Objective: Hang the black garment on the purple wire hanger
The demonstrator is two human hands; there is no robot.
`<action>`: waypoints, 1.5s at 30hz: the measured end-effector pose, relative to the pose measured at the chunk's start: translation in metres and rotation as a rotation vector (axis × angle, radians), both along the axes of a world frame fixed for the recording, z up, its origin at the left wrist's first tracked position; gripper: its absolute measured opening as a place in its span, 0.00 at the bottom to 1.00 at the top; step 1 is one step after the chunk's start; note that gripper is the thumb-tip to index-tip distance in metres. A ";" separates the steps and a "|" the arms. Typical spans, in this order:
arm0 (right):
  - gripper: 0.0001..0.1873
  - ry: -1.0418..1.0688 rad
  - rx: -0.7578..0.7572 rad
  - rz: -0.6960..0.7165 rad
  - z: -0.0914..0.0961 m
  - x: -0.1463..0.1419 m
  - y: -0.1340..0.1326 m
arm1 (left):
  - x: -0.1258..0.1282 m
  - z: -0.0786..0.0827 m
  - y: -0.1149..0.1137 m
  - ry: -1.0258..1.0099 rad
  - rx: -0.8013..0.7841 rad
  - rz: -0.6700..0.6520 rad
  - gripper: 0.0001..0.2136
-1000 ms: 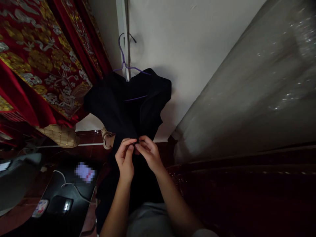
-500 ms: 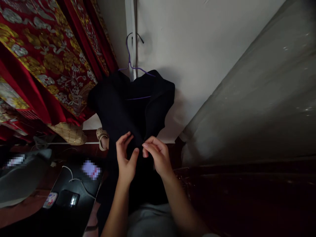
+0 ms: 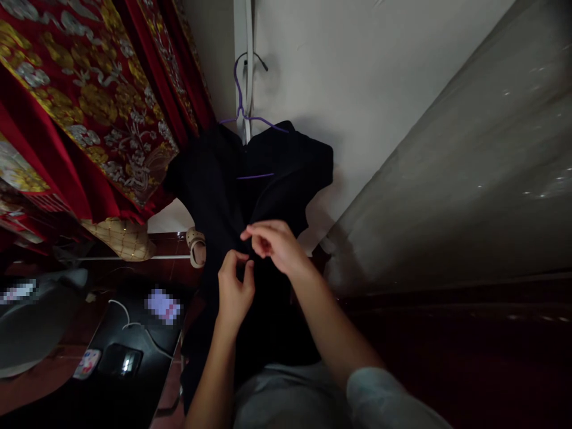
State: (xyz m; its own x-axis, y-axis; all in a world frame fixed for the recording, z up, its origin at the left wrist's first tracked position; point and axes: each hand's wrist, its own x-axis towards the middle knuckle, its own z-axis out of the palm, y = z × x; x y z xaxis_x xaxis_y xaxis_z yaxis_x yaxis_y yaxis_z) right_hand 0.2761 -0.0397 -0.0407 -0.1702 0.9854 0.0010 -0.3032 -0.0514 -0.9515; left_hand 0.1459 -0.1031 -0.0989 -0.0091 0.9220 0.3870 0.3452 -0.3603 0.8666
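A dark short-sleeved garment (image 3: 210, 196) with an open V neck hangs in front of me on a purple wire hanger (image 3: 242, 110). Low on its front, my left hand (image 3: 236, 289) has thumb and fingertips drawn together at the cloth. Just above and to the right is my right hand (image 3: 277, 245), its thumb and forefinger tips pinched at the bottom of the neckline, the other fingers curled. The dark cloth hides any small fastening between the fingertips.
Red embroidered cloth (image 3: 111, 101) hangs at the left. Below it stand a beige clog (image 3: 196, 247) and a black table (image 3: 149, 372) bearing a phone (image 3: 120, 360) and a white cable (image 3: 127, 325). Grey plastic-like sheeting (image 3: 424, 196) slopes down the right side.
My right hand has moved up and left along the garment's front, and the neck opening now ends higher. My left hand has shifted slightly right, its thumb and fingers closing.
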 end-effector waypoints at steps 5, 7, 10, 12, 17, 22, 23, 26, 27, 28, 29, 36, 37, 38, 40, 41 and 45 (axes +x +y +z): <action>0.11 0.023 0.177 -0.191 0.092 0.003 0.083 | 0.025 0.005 0.000 0.269 -0.064 -0.073 0.06; 0.10 0.003 0.208 -0.194 0.116 0.002 0.100 | 0.037 0.001 0.003 0.339 -0.095 -0.121 0.07; 0.12 -0.075 0.288 -0.154 0.122 0.002 0.099 | 0.043 0.001 0.015 0.360 -0.121 -0.274 0.06; 0.13 -0.130 0.342 -0.156 0.112 0.005 0.088 | 0.036 0.014 0.032 0.329 -0.090 -0.340 0.03; 0.16 -0.203 0.443 -0.246 0.085 0.026 0.059 | 0.004 0.097 0.103 0.161 0.458 -0.032 0.12; 0.14 -0.253 0.511 -0.313 0.082 0.041 0.064 | 0.000 0.165 0.150 0.462 0.669 -0.248 0.10; 0.14 -0.255 0.513 -0.319 0.081 0.040 0.069 | 0.001 0.170 0.152 0.481 0.666 -0.257 0.11; 0.14 -0.243 0.522 -0.317 0.069 0.029 0.085 | 0.002 0.171 0.152 0.458 0.665 -0.200 0.11; 0.15 -0.234 0.521 -0.327 0.065 0.023 0.088 | 0.001 0.169 0.152 0.448 0.662 -0.180 0.11; 0.15 -0.222 0.512 -0.336 0.061 0.017 0.090 | 0.000 0.166 0.153 0.437 0.659 -0.161 0.10; 0.15 -0.208 0.494 -0.339 0.059 0.012 0.090 | -0.002 0.162 0.154 0.422 0.657 -0.139 0.10; 0.15 -0.123 0.454 -0.379 0.077 0.003 0.078 | -0.011 0.158 0.151 0.433 0.631 -0.187 0.13; 0.16 -0.137 0.473 -0.391 0.076 0.003 0.079 | -0.011 0.161 0.148 0.456 0.650 -0.203 0.13; 0.16 -0.166 0.481 -0.398 0.072 0.002 0.082 | -0.010 0.166 0.145 0.465 0.683 -0.195 0.15; 0.16 -0.259 0.443 -0.384 0.054 0.000 0.088 | -0.012 0.176 0.143 0.441 0.781 -0.138 0.18; 0.16 -0.303 0.406 -0.364 0.043 -0.001 0.090 | -0.015 0.181 0.146 0.402 0.835 -0.094 0.19; 0.15 -0.326 0.329 -0.275 0.000 0.000 0.078 | -0.060 0.182 0.188 0.133 0.790 0.168 0.26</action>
